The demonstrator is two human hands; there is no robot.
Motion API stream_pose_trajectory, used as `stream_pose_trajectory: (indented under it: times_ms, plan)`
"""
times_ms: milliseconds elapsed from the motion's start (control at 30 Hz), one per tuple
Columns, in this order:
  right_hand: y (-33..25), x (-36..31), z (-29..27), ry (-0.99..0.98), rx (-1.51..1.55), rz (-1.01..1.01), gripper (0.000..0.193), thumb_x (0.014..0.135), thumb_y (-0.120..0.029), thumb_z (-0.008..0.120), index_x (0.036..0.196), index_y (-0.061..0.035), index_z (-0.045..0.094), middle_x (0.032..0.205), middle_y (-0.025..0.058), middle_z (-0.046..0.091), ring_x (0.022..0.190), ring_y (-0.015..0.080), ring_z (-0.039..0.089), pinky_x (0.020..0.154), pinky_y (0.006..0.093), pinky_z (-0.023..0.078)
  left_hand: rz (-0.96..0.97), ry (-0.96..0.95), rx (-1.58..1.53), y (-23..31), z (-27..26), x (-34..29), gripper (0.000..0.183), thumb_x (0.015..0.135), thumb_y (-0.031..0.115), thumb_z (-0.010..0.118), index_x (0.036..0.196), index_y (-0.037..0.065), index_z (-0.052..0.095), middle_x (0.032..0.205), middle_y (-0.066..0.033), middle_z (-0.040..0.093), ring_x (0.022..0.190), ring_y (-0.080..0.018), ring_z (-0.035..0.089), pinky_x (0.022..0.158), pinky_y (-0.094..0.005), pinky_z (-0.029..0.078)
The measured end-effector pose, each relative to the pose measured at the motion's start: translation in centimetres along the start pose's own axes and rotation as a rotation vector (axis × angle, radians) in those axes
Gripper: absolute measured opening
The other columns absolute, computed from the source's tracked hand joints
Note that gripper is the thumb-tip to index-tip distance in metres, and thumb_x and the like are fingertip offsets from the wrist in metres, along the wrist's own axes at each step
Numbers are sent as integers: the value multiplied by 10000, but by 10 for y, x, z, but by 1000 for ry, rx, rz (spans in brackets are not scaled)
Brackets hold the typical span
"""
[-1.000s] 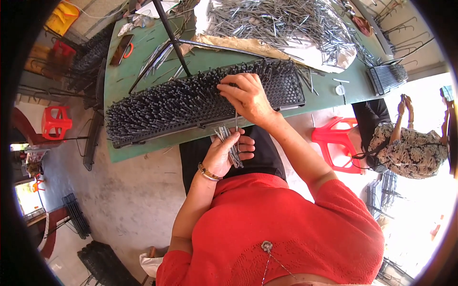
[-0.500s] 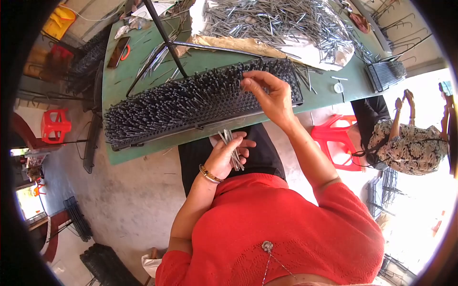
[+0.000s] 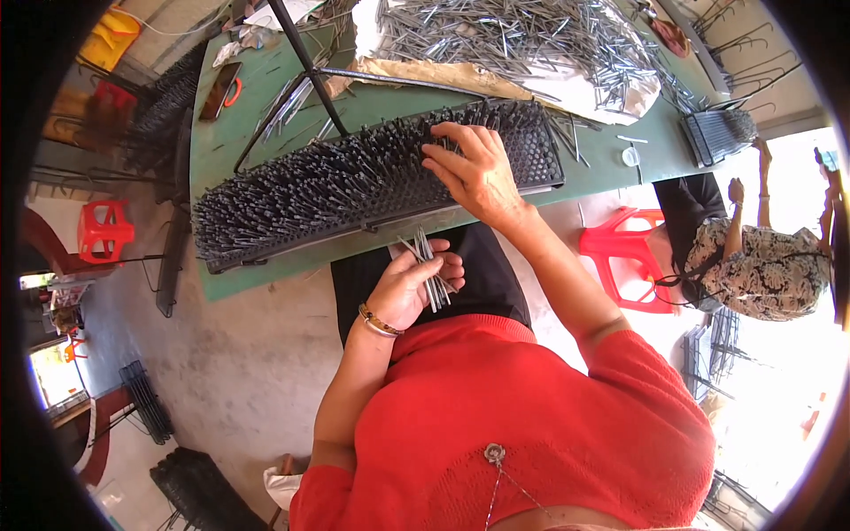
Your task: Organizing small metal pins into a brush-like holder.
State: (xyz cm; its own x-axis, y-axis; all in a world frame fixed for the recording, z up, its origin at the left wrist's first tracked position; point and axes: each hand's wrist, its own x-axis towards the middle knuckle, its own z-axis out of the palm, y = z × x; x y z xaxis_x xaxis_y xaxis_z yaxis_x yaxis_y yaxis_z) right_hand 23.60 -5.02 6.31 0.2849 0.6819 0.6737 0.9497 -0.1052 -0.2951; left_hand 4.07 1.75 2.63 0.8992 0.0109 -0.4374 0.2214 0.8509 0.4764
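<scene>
The left hand (image 3: 409,288) has its grip closed around a bundle of thin metal pins (image 3: 428,276), held over the lap just below the edge of the surface (image 3: 266,265). Up and to the right of it, the right hand (image 3: 474,170) rests on the black board (image 3: 372,181), fingertips (image 3: 434,133) pinched at its upper right part; whether a pin sits between them I cannot tell. The board lies across the green surface, bristling with pins to the left of that grip, barer to its right. Beyond it lies a loose heap of pins (image 3: 522,40). The step in hand looks like filling the board pin by pin; the next move calls for drawing one pin from the bundle and seating it upright in an empty hole.
</scene>
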Motion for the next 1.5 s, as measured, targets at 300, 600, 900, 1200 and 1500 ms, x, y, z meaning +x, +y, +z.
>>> stream_pose_trajectory:
  times_ms: [300, 600, 900, 1200, 1500]
  plan:
    - [-23, -33, -49, -353, 518, -151, 371, 733, -52, 709, 1097, -84, 648, 1017, 72, 586, 852, 243, 580, 747, 357, 475, 128, -3, -266, 11, 3, 6, 143, 943, 126, 477, 1056, 69, 544, 1112, -171, 608, 1030, -271, 602, 894, -388, 497]
    - [-36, -55, -47, -335, 368, -320, 377, 685, -103, 644, 1062, -115, 669, 1055, 40, 578, 841, 200, 582, 710, 308, 485, -55, -200, -437, -6, -14, 16, 270, 952, 163, 420, 1095, -3, 578, 1099, -114, 623, 967, -226, 610, 831, -355, 506]
    - [-39, -59, -50, -302, 607, -184, 308, 706, -88, 645, 1009, -38, 631, 1000, 75, 575, 850, 256, 591, 761, 369, 496, -127, -178, -456, -2, 9, 9, 308, 978, 229, 430, 1161, 15, 555, 1168, -154, 611, 1071, -217, 589, 854, -366, 510]
    - [-12, -52, -57, -285, 1346, 858, 98, 874, -73, 639, 914, 16, 647, 833, 23, 612, 772, 85, 577, 671, 237, 476, 275, 386, 788, 2, 11, 5, 392, 885, 291, 620, 1129, 8, 502, 1004, -84, 607, 911, -163, 592, 822, -274, 476]
    - [-11, -67, -46, -278, 1143, 1035, 184, 875, -140, 655, 951, 28, 658, 775, 26, 645, 677, 56, 580, 575, 212, 471, 182, 125, 559, -9, 45, 30, 204, 974, 222, 484, 1034, 40, 554, 795, -5, 571, 575, -31, 455, 483, -171, 347]
